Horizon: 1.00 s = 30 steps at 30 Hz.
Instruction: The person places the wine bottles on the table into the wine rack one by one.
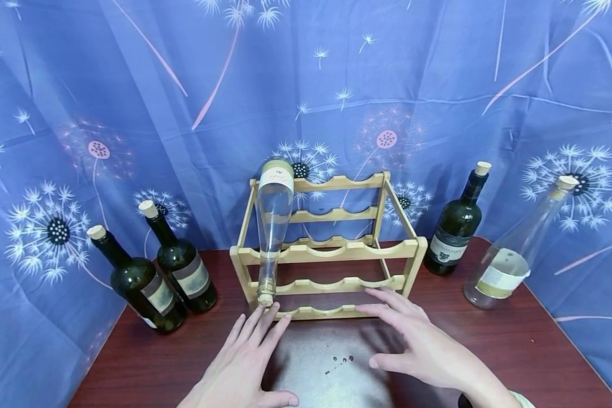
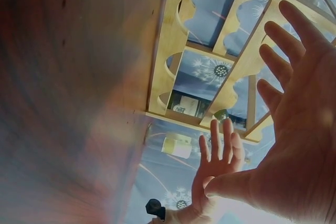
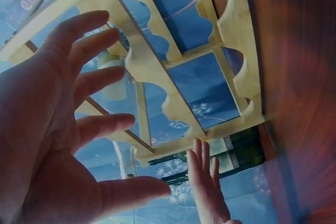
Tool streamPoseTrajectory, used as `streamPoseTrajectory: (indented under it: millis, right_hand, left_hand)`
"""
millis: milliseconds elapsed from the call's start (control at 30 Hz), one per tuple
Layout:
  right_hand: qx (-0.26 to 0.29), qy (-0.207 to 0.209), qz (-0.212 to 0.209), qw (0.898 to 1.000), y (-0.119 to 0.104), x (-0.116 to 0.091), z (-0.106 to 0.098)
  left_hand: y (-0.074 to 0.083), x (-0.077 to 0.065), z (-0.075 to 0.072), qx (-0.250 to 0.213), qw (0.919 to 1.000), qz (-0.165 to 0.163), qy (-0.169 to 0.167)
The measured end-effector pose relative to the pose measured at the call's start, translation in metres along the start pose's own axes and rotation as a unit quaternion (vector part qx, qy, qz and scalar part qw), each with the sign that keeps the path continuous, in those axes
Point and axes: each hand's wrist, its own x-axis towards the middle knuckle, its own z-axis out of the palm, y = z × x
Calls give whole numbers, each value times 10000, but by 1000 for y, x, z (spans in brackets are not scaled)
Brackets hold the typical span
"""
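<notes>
A light wooden wine rack stands at the back middle of the table. On its upper tier at the left lies a clear glass bottle, its corked neck tilted down toward the front. My left hand has its fingers spread, with the fingertips just below the cork in the head view. Opposite it, my right hand hovers before the rack's front right, fingers extended and thumb apart. Both palms face inward; in the right wrist view, nothing lies within the right hand.
Two dark corked bottles, one farther front and one behind, stand left of the rack. Right of it are a dark bottle and a clear bottle with a torn label. A patterned blue curtain hangs around the table.
</notes>
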Motion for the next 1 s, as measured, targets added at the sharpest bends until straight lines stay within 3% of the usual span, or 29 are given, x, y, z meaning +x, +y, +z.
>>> streamPoseTrajectory:
  millis: [200,600,800,1000]
  right_hand:
    - [-229,5,91,9997,3,-5,-14]
    - [53,-23,505,9987,16,-14,-44]
    - [-233,432,896,9948,24,-21,-61]
    - [-568,977,1330,9847,34,-23,-73]
  left_hand:
    - [-1,0,0,39,10000,-50,-3]
    - [-1,-1,0,35,9999,-148,-73]
    - [-1,-1,0,44,9999,-144,-59]
    - [-1,-1,0,47,10000,-18,12]
